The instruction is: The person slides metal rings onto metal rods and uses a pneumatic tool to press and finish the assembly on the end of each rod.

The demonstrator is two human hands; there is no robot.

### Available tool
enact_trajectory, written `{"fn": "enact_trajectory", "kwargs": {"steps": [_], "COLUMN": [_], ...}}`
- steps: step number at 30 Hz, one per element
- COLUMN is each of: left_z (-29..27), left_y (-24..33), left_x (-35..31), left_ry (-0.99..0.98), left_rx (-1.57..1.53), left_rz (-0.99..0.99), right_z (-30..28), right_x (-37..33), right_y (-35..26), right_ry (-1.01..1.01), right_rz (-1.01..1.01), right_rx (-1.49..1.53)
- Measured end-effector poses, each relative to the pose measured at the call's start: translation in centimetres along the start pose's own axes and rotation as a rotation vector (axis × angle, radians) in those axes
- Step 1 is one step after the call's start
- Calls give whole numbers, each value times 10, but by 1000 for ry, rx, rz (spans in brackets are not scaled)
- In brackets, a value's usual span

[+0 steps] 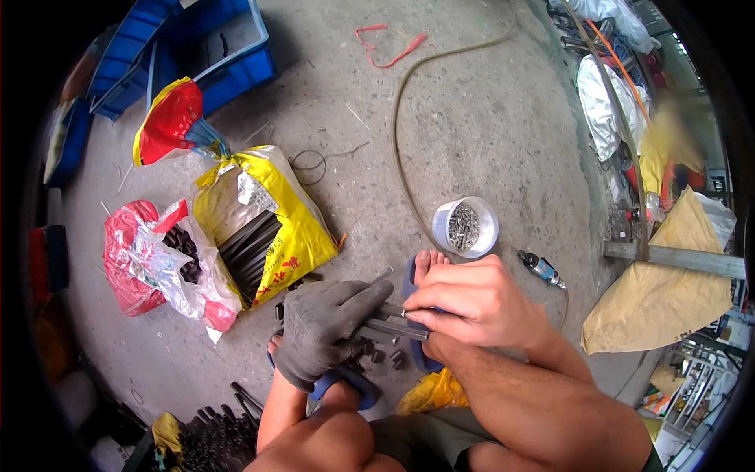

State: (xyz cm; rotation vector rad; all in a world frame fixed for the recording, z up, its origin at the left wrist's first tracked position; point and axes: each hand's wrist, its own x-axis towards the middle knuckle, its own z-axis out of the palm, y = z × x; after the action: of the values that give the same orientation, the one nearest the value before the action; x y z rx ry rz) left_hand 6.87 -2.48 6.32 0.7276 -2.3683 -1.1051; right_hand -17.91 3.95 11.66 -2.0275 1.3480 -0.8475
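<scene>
My left hand (322,326), in a grey work glove, is closed around several dark square-section bars (405,330) held over the floor between my feet. My bare right hand (476,303) is closed in a pinch at the end of one bar, where a small shiny metal piece (404,314) shows at the fingertips. Short dark pieces (377,356) lie scattered on the concrete below my hands. Just beyond my right hand stands a round white tub (491,224) holding many small metal pieces (462,228).
A yellow bag (307,228) of dark bars (252,256) lies left beside a red-and-white bag (141,267). Blue crates (236,75) stand far left. A hose (397,134) crosses the floor; a blue-and-black handheld tool (541,268) lies right. Dark bars (216,440) are piled lower left.
</scene>
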Motion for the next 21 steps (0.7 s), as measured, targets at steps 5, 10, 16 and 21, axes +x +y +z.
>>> {"fn": "enact_trajectory", "kwargs": {"steps": [5,10,16,21], "left_z": [5,6,5,8], "left_y": [-6,-7,-11,-14], "left_x": [-5,-5,-8,-10], "left_ry": [-28,-51,-128,-131], "left_rx": [-27,-48,-94,-180], "left_rz": [-12,-43,-47,-69], "right_z": [-2,3,3,5], "right_x": [3,1,0,-1], "right_y": [1,4,5,19], "right_ry": [-90,-63,-82,-148], "right_rz": [-94,-129,-59,57], "right_rx": [-140,-206,-82,216]}}
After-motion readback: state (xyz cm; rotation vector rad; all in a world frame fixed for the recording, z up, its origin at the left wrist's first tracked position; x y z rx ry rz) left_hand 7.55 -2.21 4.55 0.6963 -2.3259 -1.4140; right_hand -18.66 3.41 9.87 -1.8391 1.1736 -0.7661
